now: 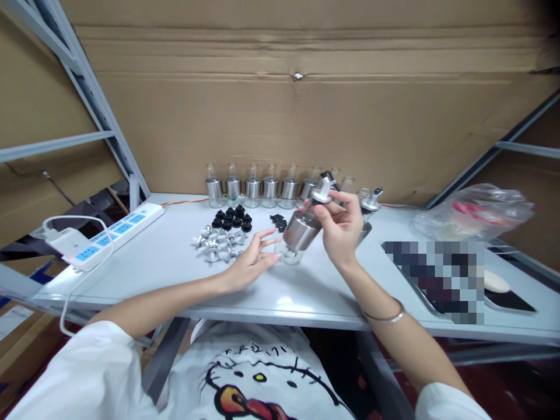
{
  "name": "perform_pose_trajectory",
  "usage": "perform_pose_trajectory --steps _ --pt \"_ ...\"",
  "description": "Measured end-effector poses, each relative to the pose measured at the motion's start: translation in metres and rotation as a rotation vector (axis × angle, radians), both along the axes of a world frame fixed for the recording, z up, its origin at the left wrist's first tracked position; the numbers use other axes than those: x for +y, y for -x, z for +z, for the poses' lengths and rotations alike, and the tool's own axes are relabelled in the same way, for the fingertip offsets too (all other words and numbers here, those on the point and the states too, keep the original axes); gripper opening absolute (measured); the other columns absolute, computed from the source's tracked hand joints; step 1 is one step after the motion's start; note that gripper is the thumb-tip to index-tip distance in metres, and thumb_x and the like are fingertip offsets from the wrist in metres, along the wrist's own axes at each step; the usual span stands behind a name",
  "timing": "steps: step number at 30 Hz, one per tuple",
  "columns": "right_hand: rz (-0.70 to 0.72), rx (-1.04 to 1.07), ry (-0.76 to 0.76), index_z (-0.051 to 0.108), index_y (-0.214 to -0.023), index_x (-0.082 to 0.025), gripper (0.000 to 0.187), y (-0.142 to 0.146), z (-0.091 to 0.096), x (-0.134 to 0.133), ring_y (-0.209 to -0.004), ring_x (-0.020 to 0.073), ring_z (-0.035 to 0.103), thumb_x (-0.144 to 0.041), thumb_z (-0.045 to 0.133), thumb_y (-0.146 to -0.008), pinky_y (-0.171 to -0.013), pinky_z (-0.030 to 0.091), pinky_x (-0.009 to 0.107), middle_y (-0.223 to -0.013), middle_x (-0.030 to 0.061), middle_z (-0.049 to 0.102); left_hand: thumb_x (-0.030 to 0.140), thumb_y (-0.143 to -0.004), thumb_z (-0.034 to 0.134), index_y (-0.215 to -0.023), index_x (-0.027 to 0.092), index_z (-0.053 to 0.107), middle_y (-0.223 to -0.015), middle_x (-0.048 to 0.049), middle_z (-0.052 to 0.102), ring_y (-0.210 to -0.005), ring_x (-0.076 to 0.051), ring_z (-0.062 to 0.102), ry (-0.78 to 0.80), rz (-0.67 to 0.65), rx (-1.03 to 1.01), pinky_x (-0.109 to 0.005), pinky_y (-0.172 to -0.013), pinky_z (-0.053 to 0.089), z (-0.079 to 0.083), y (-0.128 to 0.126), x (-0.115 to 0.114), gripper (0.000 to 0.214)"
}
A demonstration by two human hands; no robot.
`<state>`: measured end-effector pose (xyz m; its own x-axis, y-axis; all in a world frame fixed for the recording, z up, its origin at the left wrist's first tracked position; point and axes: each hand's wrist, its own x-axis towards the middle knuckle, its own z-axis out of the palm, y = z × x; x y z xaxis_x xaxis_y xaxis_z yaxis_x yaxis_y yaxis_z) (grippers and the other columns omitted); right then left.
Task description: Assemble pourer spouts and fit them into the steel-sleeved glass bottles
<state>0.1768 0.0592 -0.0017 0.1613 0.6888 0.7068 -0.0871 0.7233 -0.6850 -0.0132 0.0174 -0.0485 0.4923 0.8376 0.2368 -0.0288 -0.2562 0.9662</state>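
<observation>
I see the right hand (339,230) with its grip closed around a tilted steel-sleeved bottle (301,230) above the table (175,274), the left hand (251,262) open-fingered, touching its glass base.

Bottles (252,188) in a row at the tabletop (175,274) rear, caps (231,220) before them, power strip (114,232) left, bag (475,213) right.

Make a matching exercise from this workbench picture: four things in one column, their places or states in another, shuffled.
Things
1. power strip
2. black caps
3. bottle
4. plastic bag

Places or states
A. tilted, gripped by the right hand
B. far right of the table
C. left edge of the table
D. small pile before the row of bottles

Pairs: 1-C, 2-D, 3-A, 4-B
</observation>
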Motion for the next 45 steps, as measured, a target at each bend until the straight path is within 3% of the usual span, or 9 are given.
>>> perform_pose_trajectory --steps 4,7,12,18,28,35,45 --pt "-0.252 -0.001 -0.105 0.047 -0.099 -0.025 0.03 -0.01 -0.009 0.017 -0.088 0.0194 0.071 -0.031 0.069 -0.08 -0.086 0.055 0.039 -0.099 0.0026 0.07 0.038 -0.093 0.049 -0.131 0.026 0.03 -0.152 -0.0128 0.023 -0.134 -0.024 0.038 -0.025 0.05 0.027 -0.041 -0.099 0.044 0.001 0.001 0.0 0.045" --pt "-0.42 -0.104 -0.082 0.05 -0.098 -0.022 0.032 -0.015 -0.02 0.031 -0.092 0.0219 0.069 -0.029 0.072 -0.076 -0.088 0.053 0.04 -0.097 0.0052 0.07 0.036 -0.092 0.05 -0.129 0.026 0.031 -0.149 -0.0122 0.027 -0.13 -0.023 0.042 -0.043 0.053 0.05 -0.037 -0.092 0.048 0.0 0.0 0.0 0.042" --pt "-0.522 -0.186 -0.016 0.048 -0.099 -0.02 0.028 -0.022 -0.032 0.048 -0.09 0.0221 0.068 -0.033 0.065 -0.08 -0.085 0.052 0.039 -0.097 0.0075 0.069 0.033 -0.091 0.05 -0.125 0.026 0.032 -0.144 -0.0113 0.031 -0.127 -0.023 0.045 -0.068 0.051 0.042 -0.034 -0.084 0.049 -0.002 -0.001 0.001 0.039" --pt "-0.629 -0.197 0.016 0.043 -0.1 -0.02 0.026 -0.028 -0.033 0.056 -0.092 0.0228 0.065 -0.032 0.058 -0.081 -0.086 0.05 0.041 -0.099 0.0109 0.065 0.031 -0.091 0.051 -0.125 0.026 0.033 -0.142 -0.0118 0.032 -0.125 -0.022 0.045 -0.067 0.041 0.04 -0.033 -0.085 0.048 0.0 -0.001 0.0 0.039" --pt "-0.684 -0.194 0.092 0.04 -0.106 -0.017 0.027 -0.027 -0.034 0.065 -0.096 0.0249 0.061 -0.029 0.048 -0.084 -0.09 0.046 0.044 -0.107 0.0168 0.059 0.033 -0.091 0.052 -0.125 0.027 0.034 -0.143 -0.0114 0.034 -0.124 -0.022 0.046 -0.026 0.054 0.064 -0.037 -0.091 0.047 0.002 0.001 -0.002 0.039" --pt "-0.682 -0.171 0.073 0.041 -0.111 -0.018 0.028 -0.027 -0.037 0.071 -0.097 0.022 0.058 -0.029 0.047 -0.086 -0.091 0.044 0.041 -0.108 0.0139 0.056 0.036 -0.092 0.05 -0.127 0.027 0.033 -0.144 -0.0115 0.033 -0.125 -0.022 0.045 -0.04 0.058 0.1 -0.039 -0.094 0.045 -0.001 0.002 -0.001 0.04" --pt "-0.661 -0.173 0.08 0.04 -0.12 -0.016 0.035 -0.026 -0.042 0.077 -0.107 0.0244 0.055 -0.028 0.044 -0.088 -0.097 0.041 0.046 -0.118 0.0168 0.053 0.038 -0.091 0.051 -0.128 0.027 0.034 -0.139 -0.0108 0.038 -0.124 -0.023 0.044 -0.032 0.057 0.124 -0.038 -0.094 0.045 0.0 0.002 -0.001 0.042"
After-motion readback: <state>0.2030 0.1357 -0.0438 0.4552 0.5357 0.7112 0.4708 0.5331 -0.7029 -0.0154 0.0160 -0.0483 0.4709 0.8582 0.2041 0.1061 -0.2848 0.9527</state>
